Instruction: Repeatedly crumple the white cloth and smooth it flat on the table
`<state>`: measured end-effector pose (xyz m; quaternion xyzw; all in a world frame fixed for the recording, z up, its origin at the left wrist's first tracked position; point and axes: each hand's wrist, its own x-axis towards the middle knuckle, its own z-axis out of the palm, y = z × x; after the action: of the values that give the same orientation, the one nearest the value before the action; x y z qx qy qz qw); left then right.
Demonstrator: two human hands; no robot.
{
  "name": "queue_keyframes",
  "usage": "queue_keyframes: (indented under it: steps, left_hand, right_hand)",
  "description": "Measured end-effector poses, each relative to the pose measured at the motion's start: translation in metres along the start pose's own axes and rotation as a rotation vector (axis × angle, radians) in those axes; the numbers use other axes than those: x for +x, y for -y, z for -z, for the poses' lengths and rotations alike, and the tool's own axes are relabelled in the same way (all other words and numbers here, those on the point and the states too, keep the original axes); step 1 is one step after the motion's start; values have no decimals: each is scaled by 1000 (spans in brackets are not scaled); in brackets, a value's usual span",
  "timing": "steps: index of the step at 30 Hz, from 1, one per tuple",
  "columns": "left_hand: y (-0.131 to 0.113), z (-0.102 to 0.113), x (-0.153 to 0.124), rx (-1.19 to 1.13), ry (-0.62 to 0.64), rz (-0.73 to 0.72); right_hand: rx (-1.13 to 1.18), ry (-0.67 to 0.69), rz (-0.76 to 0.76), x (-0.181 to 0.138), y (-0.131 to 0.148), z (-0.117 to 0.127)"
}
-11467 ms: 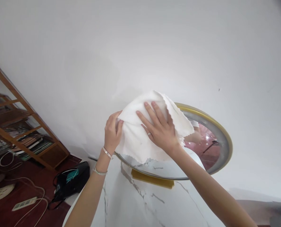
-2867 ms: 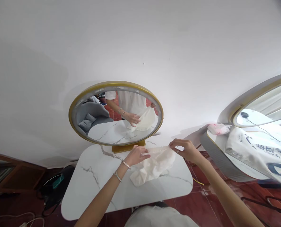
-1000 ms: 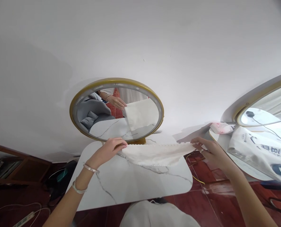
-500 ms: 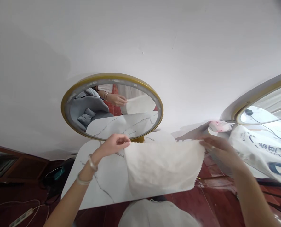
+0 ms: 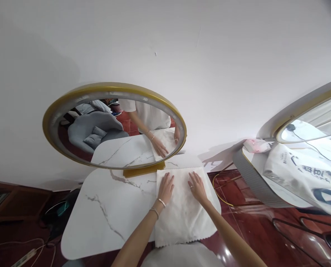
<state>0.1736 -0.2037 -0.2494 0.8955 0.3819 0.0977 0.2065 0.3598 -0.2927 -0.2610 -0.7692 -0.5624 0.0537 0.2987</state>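
A white cloth (image 5: 182, 211) with scalloped edges lies spread flat on the right part of the white marble table (image 5: 110, 211). My left hand (image 5: 166, 188) rests palm down on the cloth's far left part, fingers stretched out. Beside it my right hand (image 5: 196, 187), with a ring, lies flat on the cloth's far right part. Both wrists point toward me; bracelets circle the left one. Behind the cloth stands a round gold-rimmed mirror (image 5: 114, 124) on a gold base, reflecting both hands and the cloth.
A second table (image 5: 251, 174) at the right carries a printed white bag (image 5: 301, 172), a pink pack (image 5: 254, 145) and another mirror (image 5: 310, 118). A dark bag (image 5: 59, 215) and a power strip (image 5: 23, 257) lie on the red floor at the left.
The cloth, held up stretched between pinched fingers half a second ago, now lies flat on the table. Both hands have let go of its corners and press down on it.
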Motion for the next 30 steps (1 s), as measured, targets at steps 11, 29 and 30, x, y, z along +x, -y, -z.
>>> queue_keyframes:
  steps: [11, 29, 30]
  left_hand:
    - [14, -13, 31, 143, -373, 11]
    - [11, -13, 45, 107, -463, 169]
    - [10, -14, 47, 148, -430, 178]
  right_hand:
    - [-315, 25, 49, 36, -13, -28]
    - [-340, 65, 204, 46, -12, -29]
    - [-337, 85, 207, 50, -13, -29]
